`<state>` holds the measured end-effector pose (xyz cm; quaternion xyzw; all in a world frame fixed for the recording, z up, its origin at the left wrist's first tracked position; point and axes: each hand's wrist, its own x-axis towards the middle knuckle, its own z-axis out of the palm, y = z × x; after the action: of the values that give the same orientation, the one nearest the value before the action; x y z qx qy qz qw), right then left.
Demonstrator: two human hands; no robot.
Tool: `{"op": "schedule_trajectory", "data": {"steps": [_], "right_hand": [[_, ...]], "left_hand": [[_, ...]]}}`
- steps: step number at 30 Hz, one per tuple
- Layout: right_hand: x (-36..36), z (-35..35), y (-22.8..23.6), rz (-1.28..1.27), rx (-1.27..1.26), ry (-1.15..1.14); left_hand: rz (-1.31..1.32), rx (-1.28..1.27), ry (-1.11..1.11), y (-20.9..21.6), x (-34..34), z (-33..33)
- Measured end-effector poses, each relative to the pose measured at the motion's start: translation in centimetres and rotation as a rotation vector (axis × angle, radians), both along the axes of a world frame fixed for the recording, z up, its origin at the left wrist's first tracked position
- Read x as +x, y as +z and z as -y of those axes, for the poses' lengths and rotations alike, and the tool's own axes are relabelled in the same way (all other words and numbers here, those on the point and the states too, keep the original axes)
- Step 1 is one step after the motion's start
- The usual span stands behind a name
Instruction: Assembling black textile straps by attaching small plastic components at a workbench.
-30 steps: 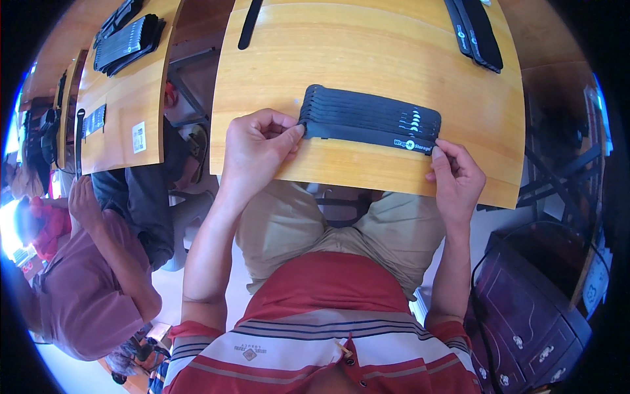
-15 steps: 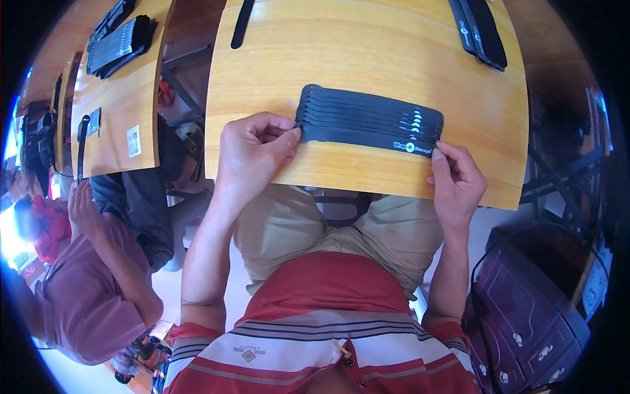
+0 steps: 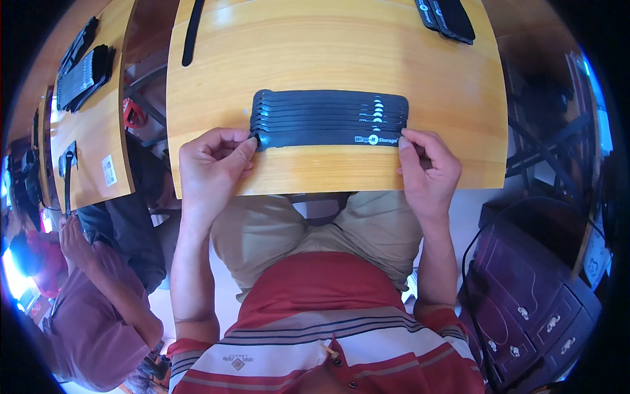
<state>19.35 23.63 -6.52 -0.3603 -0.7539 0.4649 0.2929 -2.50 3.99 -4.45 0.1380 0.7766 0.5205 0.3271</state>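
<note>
Several black storage straps (image 3: 315,118) lie fanned on the wooden table in front of me, overlapping so that each one's edge and pale print shows. My left hand (image 3: 216,161) pinches the left end of the nearest strap between thumb and forefinger. At the other end, my right hand (image 3: 430,164) grips the same strap's right tip. The nearest strap (image 3: 315,138) is stretched straight along the front of the row, its white print facing up. Both forearms rest close to the table's front edge.
Another black strap (image 3: 192,33) lies at the table's far left, and a pile of straps (image 3: 453,20) at its far right. On a neighbouring table (image 3: 98,131) to the left are more straps (image 3: 85,77). A co-worker (image 3: 98,308) sits there. Purple drawers (image 3: 525,302) stand at lower right.
The view has shifted, so the table and straps appear farther left. Both hands still hold the ends of the nearest strap, with little other visible movement.
</note>
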Motion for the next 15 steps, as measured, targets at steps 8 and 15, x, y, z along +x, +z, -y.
{"op": "schedule_trajectory", "data": {"steps": [8, 15], "right_hand": [[0.04, -0.05, 0.02, 0.004, 0.024, 0.001], [-0.03, -0.04, 0.11, -0.016, -0.001, -0.005]], "left_hand": [[-0.01, -0.021, 0.002, 0.07, 0.07, -0.02], [0.0, -0.011, -0.004, -0.03, -0.02, 0.08]]}}
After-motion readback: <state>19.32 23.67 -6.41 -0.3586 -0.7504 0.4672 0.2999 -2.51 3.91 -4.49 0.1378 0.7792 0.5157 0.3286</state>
